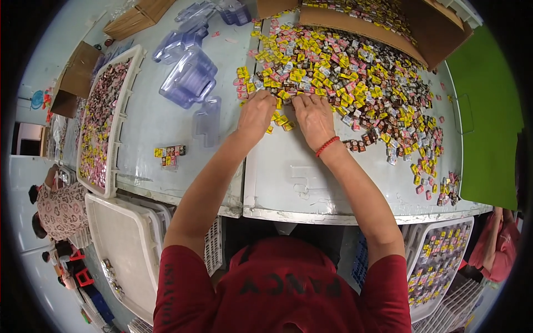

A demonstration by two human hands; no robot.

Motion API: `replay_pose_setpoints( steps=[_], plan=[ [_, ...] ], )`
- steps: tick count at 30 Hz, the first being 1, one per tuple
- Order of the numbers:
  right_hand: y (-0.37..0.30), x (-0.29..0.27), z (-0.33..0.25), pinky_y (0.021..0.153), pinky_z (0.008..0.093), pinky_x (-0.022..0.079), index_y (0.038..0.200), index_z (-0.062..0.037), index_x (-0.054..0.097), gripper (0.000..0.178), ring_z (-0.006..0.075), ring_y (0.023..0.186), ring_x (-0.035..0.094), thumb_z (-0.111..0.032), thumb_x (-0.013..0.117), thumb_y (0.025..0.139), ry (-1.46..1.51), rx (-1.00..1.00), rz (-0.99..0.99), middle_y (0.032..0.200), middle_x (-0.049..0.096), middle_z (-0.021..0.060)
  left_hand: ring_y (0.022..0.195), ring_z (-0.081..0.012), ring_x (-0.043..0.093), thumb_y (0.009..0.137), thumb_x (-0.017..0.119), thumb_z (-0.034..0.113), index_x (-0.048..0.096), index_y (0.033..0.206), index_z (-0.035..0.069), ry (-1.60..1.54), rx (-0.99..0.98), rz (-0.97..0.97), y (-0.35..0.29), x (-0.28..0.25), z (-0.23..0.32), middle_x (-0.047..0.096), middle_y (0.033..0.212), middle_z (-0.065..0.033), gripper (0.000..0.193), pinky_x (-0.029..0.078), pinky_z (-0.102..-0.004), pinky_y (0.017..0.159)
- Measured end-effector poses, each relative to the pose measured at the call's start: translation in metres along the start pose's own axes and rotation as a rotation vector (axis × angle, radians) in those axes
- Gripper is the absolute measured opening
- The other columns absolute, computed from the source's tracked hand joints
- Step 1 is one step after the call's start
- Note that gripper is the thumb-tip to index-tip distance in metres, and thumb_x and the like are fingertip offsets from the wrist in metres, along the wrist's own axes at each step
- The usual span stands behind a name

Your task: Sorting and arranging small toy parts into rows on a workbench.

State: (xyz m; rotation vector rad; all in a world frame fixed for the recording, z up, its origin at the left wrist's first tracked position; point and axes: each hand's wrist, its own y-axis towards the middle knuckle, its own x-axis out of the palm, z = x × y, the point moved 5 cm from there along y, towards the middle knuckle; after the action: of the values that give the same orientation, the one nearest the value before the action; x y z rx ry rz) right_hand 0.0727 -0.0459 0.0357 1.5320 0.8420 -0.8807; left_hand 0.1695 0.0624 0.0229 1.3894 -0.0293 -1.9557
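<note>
Small boxes (355, 83) in yellow, pink, brown and white lie in a wide heap across the right-hand table. At the heap's near edge, my left hand (256, 114) has its fingers curled down among the pieces. Just to its right, my right hand (313, 119), with a red bead bracelet (327, 146) on the wrist, bends its fingers into the same edge. Both sets of fingertips are partly hidden, so what they grip does not show. A few yellow boxes (283, 122) lie between the hands. Near my right wrist, brown boxes (361, 143) form a short row.
Clear plastic trays (189, 77) are stacked on the left table, near a small box cluster (169, 154). A white crate (119, 105) full of pieces stands farther left. An open cardboard box (355, 21) lies at the back. A crate (438, 266) of packed sets leans below right.
</note>
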Motion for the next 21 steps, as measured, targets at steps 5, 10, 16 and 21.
replay_pose_setpoints(
  steps=[5, 10, 16, 21],
  plan=[
    [0.0, 0.005, 0.002, 0.079, 0.0397, 0.044, 0.097, -0.0057, 0.057, 0.018, 0.0292, 0.092, 0.059, -0.003, 0.053, 0.08, 0.127, 0.065, -0.035, 0.098, 0.063, 0.0117, 0.083, -0.0358, 0.06, 0.078, 0.062, 0.004, 0.061, 0.092, 0.003, 0.053, -0.051, -0.004, 0.006, 0.006, -0.003, 0.061, 0.085, -0.0154, 0.014, 0.05, -0.0435, 0.073],
    [-0.004, 0.01, 0.013, 0.078, 0.0411, 0.045, 0.095, -0.0063, 0.057, 0.014, 0.0317, 0.091, 0.059, -0.005, 0.054, 0.081, 0.227, 0.126, -0.031, 0.096, 0.063, 0.0134, 0.085, -0.0329, 0.062, 0.083, 0.062, 0.01, 0.063, 0.099, 0.003, 0.047, -0.07, 0.082, 0.0, -0.017, 0.001, 0.063, 0.088, -0.0159, 0.017, 0.05, -0.0396, 0.075],
    [-0.008, 0.002, 0.01, 0.079, 0.0435, 0.045, 0.103, -0.0068, 0.058, 0.02, 0.0319, 0.092, 0.06, -0.01, 0.057, 0.083, 0.155, 0.074, -0.033, 0.092, 0.064, 0.0141, 0.072, -0.0335, 0.062, 0.08, 0.064, 0.007, 0.064, 0.095, 0.003, -0.404, -0.217, -0.138, -0.038, -0.03, 0.066, 0.061, 0.085, -0.0159, 0.016, 0.05, -0.0411, 0.066],
    [-0.009, 0.0, 0.02, 0.075, 0.0422, 0.047, 0.106, -0.0073, 0.06, 0.024, 0.0299, 0.081, 0.063, -0.014, 0.061, 0.083, 0.146, 0.089, -0.089, 0.089, 0.066, 0.013, 0.074, -0.0312, 0.062, 0.081, 0.063, 0.01, 0.064, 0.095, 0.003, -0.261, -0.114, -0.145, -0.038, 0.007, 0.047, 0.061, 0.085, -0.0157, 0.016, 0.049, -0.0392, 0.067]
  ],
)
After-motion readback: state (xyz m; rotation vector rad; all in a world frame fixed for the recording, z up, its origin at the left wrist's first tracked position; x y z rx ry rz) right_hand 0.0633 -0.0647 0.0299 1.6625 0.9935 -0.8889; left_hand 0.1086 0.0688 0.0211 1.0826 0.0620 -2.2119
